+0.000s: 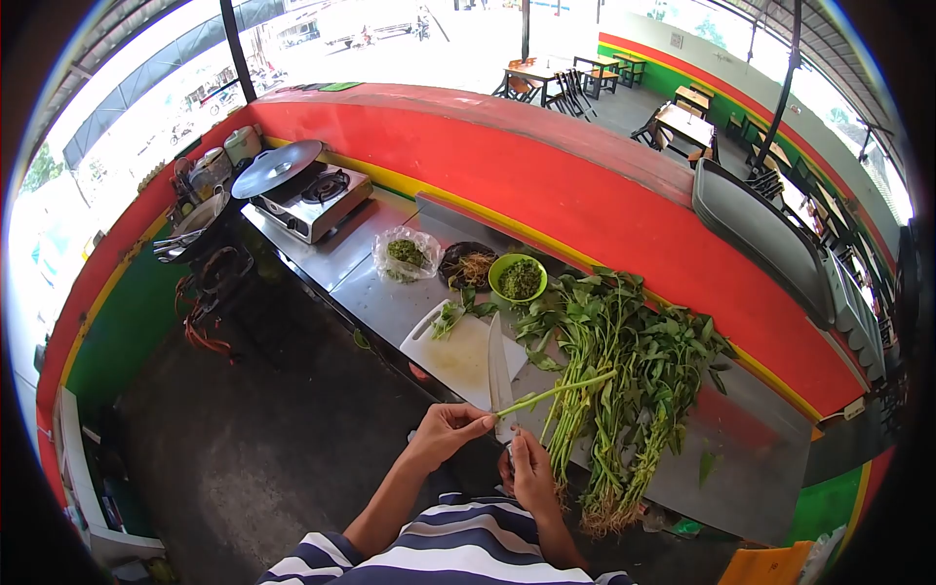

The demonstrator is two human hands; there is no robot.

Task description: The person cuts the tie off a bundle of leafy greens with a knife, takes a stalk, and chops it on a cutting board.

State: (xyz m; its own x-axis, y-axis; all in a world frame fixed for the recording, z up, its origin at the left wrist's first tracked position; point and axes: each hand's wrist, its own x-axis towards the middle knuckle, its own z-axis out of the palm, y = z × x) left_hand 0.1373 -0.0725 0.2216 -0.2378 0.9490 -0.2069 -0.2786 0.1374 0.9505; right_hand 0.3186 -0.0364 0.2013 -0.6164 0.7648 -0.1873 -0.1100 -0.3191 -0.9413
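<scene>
1. While its near end is pinched between thumb and forefinger of the person's left hand point(447, 436), a slim, pale-green stem point(567, 388) slants up and rightward, its far end showing in front of a heap of leafy stalks.
2. Closed around its handle, the right hand point(527, 478) holds a long knife with a broad silver blade point(498, 361), the point directed away from the body. The stem crosses the blade near the handle; whether they touch cannot be told.
3. Just beyond the hands, partly behind the blade, lies a white rectangular cutting board point(466, 370) with a few cut green leaves point(449, 318) on its far part.
4. Right of the board spreads the large heap of leafy green stalks point(606, 336), leaves toward the wall and brownish roots toward the person.
5. Behind the board, in a row, are a lime-green round bowl point(494, 283) of chopped greens, a dark container holding brown, stringy scraps point(475, 269), and a clear plastic bag point(421, 240) with more chopped greens.
6. All these rest on a shiny metal counter point(746, 463), whose far left end carries a silver gas stove point(310, 216), beside a red wall point(439, 146) with a yellow stripe.
</scene>
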